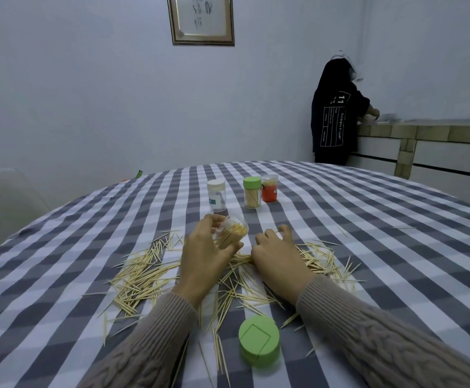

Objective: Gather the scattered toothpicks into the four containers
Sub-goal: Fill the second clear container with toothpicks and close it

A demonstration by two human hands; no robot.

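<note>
On the checked desk, the left hand grips a clear jar, tilted and partly filled with toothpicks. Just at 3 o'clock of it, the right hand rests on the scattered toothpicks, fingers curled and pinching a few. Loose toothpicks fan out from 9 o'clock to 3 o'clock around both hands. At 12 o'clock stand three upright jars: a white-capped jar, a green-capped jar and an orange jar. At 6 o'clock lies a green lid.
</note>
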